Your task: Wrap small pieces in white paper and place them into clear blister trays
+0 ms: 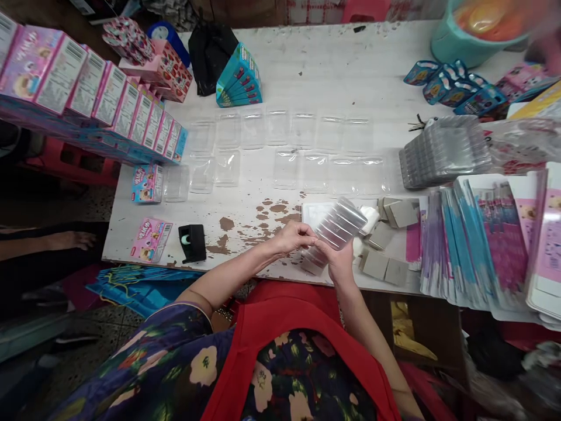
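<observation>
A clear plastic stack of trays (pixel 335 225) is held tilted above the near edge of the table. My right hand (pixel 339 263) grips its lower side, thumb toward the left. My left hand (pixel 295 238) meets it at the stack's left edge, with thumb and fingertips pinched together; what they pinch is too small to make out. Beyond my hands, clear plastic trays (pixel 287 169) lie in two rows on the white table (pixel 328 70). Grey-beige blocks (pixel 379 264) and a white item (pixel 369 220) are just right of the held stack.
Pink boxes (pixel 127 108) line the left side, near a black tape dispenser (pixel 191 242). At right stand stacked clear trays (pixel 445 152), flat printed cartons (pixel 482 234) and a teal bucket (pixel 460 44). Another person's hand (pixel 79 240) shows at far left.
</observation>
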`<state>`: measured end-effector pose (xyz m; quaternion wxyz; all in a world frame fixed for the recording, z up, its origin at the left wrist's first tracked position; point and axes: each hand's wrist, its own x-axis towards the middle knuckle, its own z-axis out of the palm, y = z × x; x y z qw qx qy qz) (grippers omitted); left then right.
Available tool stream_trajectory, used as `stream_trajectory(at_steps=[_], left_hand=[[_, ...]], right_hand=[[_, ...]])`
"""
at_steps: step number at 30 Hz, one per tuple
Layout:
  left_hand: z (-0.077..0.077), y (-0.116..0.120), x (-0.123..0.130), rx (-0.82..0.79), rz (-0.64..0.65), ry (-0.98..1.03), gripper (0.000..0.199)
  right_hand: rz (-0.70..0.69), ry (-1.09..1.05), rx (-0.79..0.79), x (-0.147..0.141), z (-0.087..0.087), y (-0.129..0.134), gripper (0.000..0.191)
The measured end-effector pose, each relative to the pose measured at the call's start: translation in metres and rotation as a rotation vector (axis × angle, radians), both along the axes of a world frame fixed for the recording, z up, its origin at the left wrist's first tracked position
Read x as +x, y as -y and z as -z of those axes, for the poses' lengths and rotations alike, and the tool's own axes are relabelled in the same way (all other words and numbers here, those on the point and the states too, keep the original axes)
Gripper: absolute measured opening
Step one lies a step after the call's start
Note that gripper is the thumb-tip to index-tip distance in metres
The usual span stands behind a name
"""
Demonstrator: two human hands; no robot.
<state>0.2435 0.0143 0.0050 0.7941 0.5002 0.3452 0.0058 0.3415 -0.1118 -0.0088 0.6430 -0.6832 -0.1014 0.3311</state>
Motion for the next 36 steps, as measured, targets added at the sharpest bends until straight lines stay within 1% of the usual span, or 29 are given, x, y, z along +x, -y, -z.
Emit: stream_trajectory(at_steps=[2, 5, 7, 8, 9, 10, 12, 14, 15, 17, 19, 20, 22, 24, 25, 26, 29, 31, 33, 35, 36], left_hand=[[0.002, 0.001, 0.001, -0.040, -0.025, 0.001, 0.028], [0.001, 0.002, 0.001, -0.068, -0.013, 0.048, 0.028], [-0.005, -0.006, -0.003, -0.095, -0.029, 0.114, 0.027], [-0.008, -0.013, -0.008, -0.109, -0.059, 0.141, 0.026], [-0.011, -0.025, -0.015, -0.113, -0.115, 0.157, 0.025], [-0.012, -0.039, -0.024, -0.096, -0.197, 0.158, 0.024], [-0.009, -0.077, -0.049, -0.001, -0.425, 0.116, 0.023], [0.005, -0.121, -0.074, 0.132, -0.656, 0.043, 0.024], [0.015, -0.143, -0.084, 0.164, -0.722, 0.015, 0.025], [0.041, -0.182, -0.095, 0.176, -0.779, -0.071, 0.025], [0.066, -0.213, -0.093, 0.132, -0.783, -0.152, 0.024], [0.077, -0.225, -0.088, 0.095, -0.773, -0.179, 0.023], [0.094, -0.240, -0.075, 0.010, -0.737, -0.204, 0.021], [0.106, -0.247, -0.060, -0.046, -0.705, -0.213, 0.020], [0.110, -0.248, -0.054, -0.036, -0.698, -0.233, 0.020], [0.114, -0.247, -0.049, 0.004, -0.702, -0.267, 0.020], [0.121, -0.242, -0.038, 0.194, -0.763, -0.383, 0.019], [0.121, -0.235, -0.034, 0.311, -0.791, -0.428, 0.024], [0.111, -0.221, -0.031, 0.460, -0.772, -0.478, 0.035], [0.089, -0.196, -0.029, 0.623, -0.689, -0.493, 0.037], [0.075, -0.178, -0.029, 0.663, -0.609, -0.460, 0.035]], right_hand=[[-0.014, -0.044, 0.027, 0.000, -0.001, -0.001, 0.078], [-0.033, -0.201, 0.079, -0.001, -0.001, -0.003, 0.069], [-0.002, -0.325, 0.088, -0.002, 0.001, -0.003, 0.062], [0.035, -0.375, 0.084, -0.002, 0.002, -0.003, 0.060], [0.079, -0.412, 0.074, -0.001, 0.003, -0.002, 0.058], [0.124, -0.438, 0.060, 0.000, 0.004, -0.001, 0.057], [0.185, -0.469, 0.040, 0.003, 0.006, 0.002, 0.057], [0.197, -0.484, 0.038, 0.007, 0.008, 0.004, 0.058], [0.193, -0.482, 0.039, 0.008, 0.008, 0.005, 0.059], [0.177, -0.479, 0.035, 0.008, 0.008, 0.005, 0.059], [0.166, -0.485, 0.022, 0.005, 0.007, 0.004, 0.058], [0.159, -0.490, 0.014, 0.002, 0.007, 0.004, 0.058], [0.139, -0.498, -0.002, -0.003, 0.006, 0.004, 0.057], [0.118, -0.490, -0.018, -0.007, 0.006, 0.005, 0.057], [0.109, -0.484, -0.023, -0.008, 0.006, 0.006, 0.057], [0.104, -0.477, -0.026, -0.009, 0.007, 0.007, 0.057], [0.088, -0.468, -0.029, -0.010, 0.008, 0.009, 0.057], [0.076, -0.470, -0.034, -0.011, 0.008, 0.008, 0.056], [0.070, -0.474, -0.038, -0.012, 0.008, 0.006, 0.055], [0.062, -0.464, -0.033, -0.013, 0.007, 0.003, 0.055], [0.054, -0.450, -0.027, -0.014, 0.007, 0.002, 0.055]])
